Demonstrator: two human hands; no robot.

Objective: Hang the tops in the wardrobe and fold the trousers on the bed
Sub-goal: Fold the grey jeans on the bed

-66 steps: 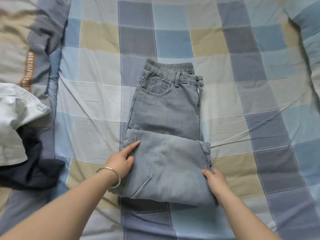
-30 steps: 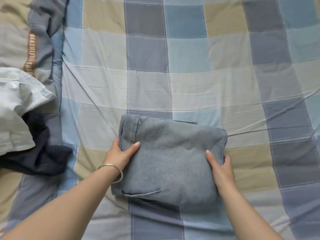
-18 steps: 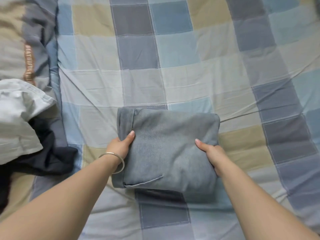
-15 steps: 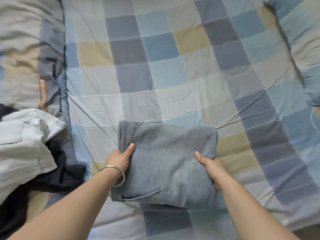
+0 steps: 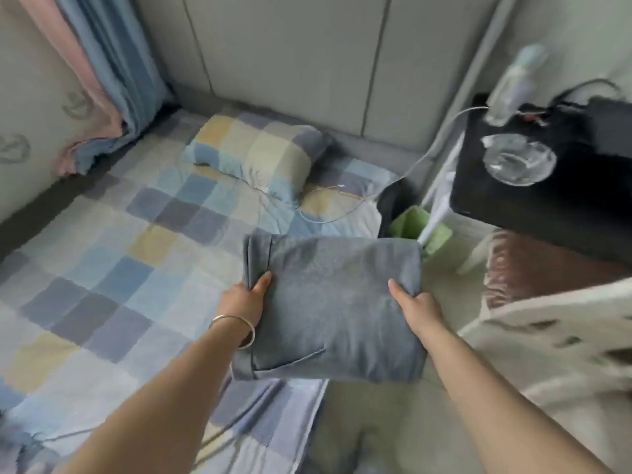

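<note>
The folded grey-blue jeans [image 5: 335,302] form a thick rectangular bundle held up in the air above the bed's right edge. My left hand [image 5: 244,302] grips the bundle's left side, thumb on top, a silver bangle on the wrist. My right hand [image 5: 415,307] grips its right side the same way, with the fingers hidden underneath. The checked bed sheet [image 5: 113,268] lies below and to the left.
A checked pillow [image 5: 253,155] lies at the head of the bed against a grey padded headboard [image 5: 290,56]. A black bedside table [image 5: 533,186] at the right carries a glass bowl [image 5: 516,159] and a bottle [image 5: 513,83]. A green bin [image 5: 410,224] stands beside it. Curtains [image 5: 102,63] hang at left.
The jeans went from half folded to a compact bundle. Both hands lifted it off the sheet and carried it right, past the bed's edge; the view swung up toward the headboard.
</note>
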